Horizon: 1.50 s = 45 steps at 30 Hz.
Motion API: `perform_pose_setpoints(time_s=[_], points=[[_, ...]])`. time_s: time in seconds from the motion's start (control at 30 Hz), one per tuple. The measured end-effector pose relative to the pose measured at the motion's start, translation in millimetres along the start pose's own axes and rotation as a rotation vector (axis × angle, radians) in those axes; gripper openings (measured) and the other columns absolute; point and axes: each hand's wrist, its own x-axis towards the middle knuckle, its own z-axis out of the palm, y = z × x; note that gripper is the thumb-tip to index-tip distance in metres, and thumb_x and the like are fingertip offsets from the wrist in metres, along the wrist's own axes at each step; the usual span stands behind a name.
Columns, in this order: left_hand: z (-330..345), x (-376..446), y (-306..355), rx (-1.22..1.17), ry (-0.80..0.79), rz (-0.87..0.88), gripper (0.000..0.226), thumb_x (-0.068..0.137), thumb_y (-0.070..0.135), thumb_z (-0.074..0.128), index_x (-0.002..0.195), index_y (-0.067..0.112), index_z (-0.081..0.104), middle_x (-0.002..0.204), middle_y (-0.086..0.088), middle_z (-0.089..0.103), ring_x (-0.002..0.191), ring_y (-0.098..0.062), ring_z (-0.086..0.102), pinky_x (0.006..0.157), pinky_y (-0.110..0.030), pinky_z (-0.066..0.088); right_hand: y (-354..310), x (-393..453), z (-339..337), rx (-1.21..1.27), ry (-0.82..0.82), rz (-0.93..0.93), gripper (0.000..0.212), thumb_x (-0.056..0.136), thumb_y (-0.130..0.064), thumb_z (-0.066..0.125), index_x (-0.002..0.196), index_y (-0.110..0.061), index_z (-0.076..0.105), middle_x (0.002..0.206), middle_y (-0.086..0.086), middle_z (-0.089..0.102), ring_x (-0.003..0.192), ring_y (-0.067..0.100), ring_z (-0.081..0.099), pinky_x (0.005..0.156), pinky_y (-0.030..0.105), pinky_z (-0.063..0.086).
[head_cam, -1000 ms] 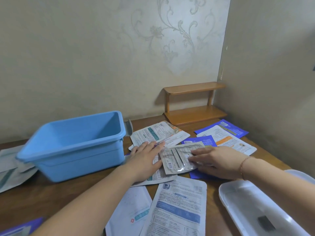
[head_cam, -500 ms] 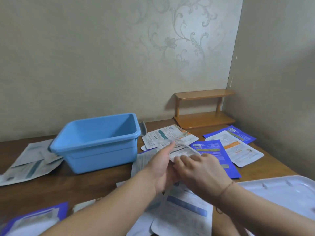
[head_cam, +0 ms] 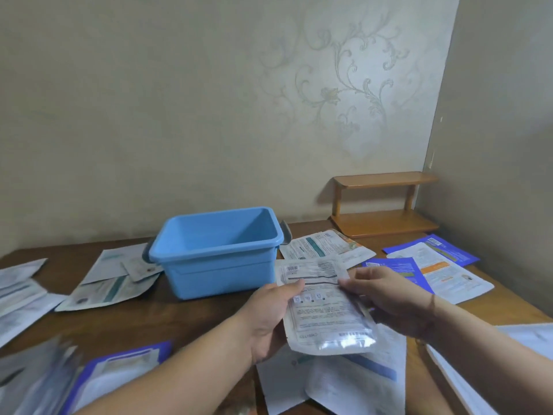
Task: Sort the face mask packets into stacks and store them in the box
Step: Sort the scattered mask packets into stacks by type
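A silvery face mask packet [head_cam: 324,310] with printed text is lifted off the table in front of me. My left hand [head_cam: 269,316] grips its left edge with the thumb on top. From the other side, my right hand [head_cam: 386,298] pinches the packet's right edge. Just behind the packet stands the blue plastic box [head_cam: 218,250], empty inside. Several more packets lie scattered: white ones [head_cam: 326,248] behind the held packet, blue and white ones [head_cam: 431,268] at the right, white ones [head_cam: 335,381] under my hands.
More packets lie at the left [head_cam: 107,283] and at the bottom left [head_cam: 113,372]. A white lid [head_cam: 526,351] rests at the right table edge. A small wooden shelf [head_cam: 383,205] stands in the back corner against the wall.
Both hands have picked the silvery packet up from the pile and raised it off the table. The view has swung left, showing more packets on that side.
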Motion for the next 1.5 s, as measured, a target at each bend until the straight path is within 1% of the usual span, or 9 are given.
perform_pose_setpoints(time_s=[0.13,0.27,0.4,0.57,0.67,0.83,1.0,1.23,1.5], points=[[-25,-36,11,0.278,0.219,0.234,0.042,0.094,0.032,0.061,0.134,0.018,0.053,0.126,0.006,0.067,0.112,-0.008,0.063,0.099,-0.035,0.047,-5,10,30,0.114,-0.064,-0.034,0.014,0.096,-0.009,0.054,0.095,-0.001,0.066,0.088,0.017,0.071,0.066,0.021,0.068,0.055,0.028,0.056],[-54,-89,15,1.202,0.313,0.416,0.115,0.059,0.095,0.039,0.148,0.047,-0.016,0.152,0.031,-0.030,0.140,0.011,-0.014,0.114,-0.022,0.010,-17,17,77,0.172,-0.132,-0.050,0.019,0.095,-0.006,0.054,0.079,-0.006,0.064,0.078,0.014,0.068,0.064,0.021,0.067,0.059,0.030,0.057],[-83,-121,5,1.528,0.473,0.455,0.122,0.067,0.085,0.053,0.142,0.045,-0.034,0.147,0.031,-0.038,0.138,0.011,-0.012,0.116,-0.022,0.015,-27,20,145,0.203,-0.218,-0.074,0.011,0.096,-0.004,0.052,0.095,-0.002,0.063,0.085,0.016,0.067,0.068,0.023,0.067,0.058,0.032,0.058],[-138,-165,5,1.267,0.733,0.610,0.053,0.096,0.038,0.049,0.142,0.057,0.030,0.112,0.024,0.065,0.097,0.007,0.061,0.074,-0.010,0.044,-41,14,231,0.223,-0.355,-0.194,0.017,0.098,-0.017,0.052,0.094,-0.004,0.062,0.082,0.012,0.068,0.068,0.024,0.068,0.067,0.037,0.058],[-167,-200,16,0.764,0.825,0.524,0.031,0.100,0.016,0.052,0.078,0.021,0.073,0.062,0.010,0.068,0.062,-0.001,0.066,0.056,-0.009,0.043,-44,18,263,0.138,-0.222,-0.405,0.029,0.096,-0.030,0.056,0.084,-0.005,0.065,0.070,0.007,0.068,0.062,0.021,0.066,0.061,0.033,0.053],[-198,-254,25,-0.276,0.471,0.384,0.035,0.088,0.019,0.054,0.119,0.008,0.065,0.113,-0.020,0.071,0.096,-0.039,0.071,0.081,-0.048,0.056,-41,26,301,-0.034,-0.218,-0.552,0.029,0.090,-0.035,0.063,0.092,-0.007,0.071,0.078,0.006,0.070,0.066,0.010,0.062,0.060,0.019,0.052],[-224,-272,14,-0.367,0.480,0.371,0.046,0.081,0.022,0.061,0.126,0.017,0.062,0.117,-0.017,0.070,0.105,-0.039,0.068,0.089,-0.053,0.055,-41,19,344,-0.092,-0.570,-0.449,0.046,0.083,-0.045,0.057,0.097,-0.003,0.069,0.081,0.017,0.072,0.063,0.026,0.069,0.059,0.035,0.057],[-285,-299,27,0.124,0.519,0.227,0.034,0.085,0.023,0.073,0.115,0.008,0.066,0.099,-0.012,0.071,0.074,-0.022,0.068,0.042,-0.022,0.047,-57,34,381,-0.204,-0.727,-0.229,0.040,0.071,-0.029,0.071,0.107,-0.011,0.067,0.079,0.004,0.072,0.059,0.017,0.062,0.054,0.028,0.049],[-316,-282,49,-0.228,0.695,0.290,0.054,0.080,0.042,0.071,0.120,0.006,0.066,0.099,-0.012,0.072,0.081,-0.024,0.070,0.071,-0.034,0.059,-43,36,413,-0.162,-0.712,-0.198,0.019,0.077,-0.006,0.075,0.093,-0.004,0.066,0.076,0.020,0.062,0.058,0.024,0.057,0.058,0.029,0.048]])
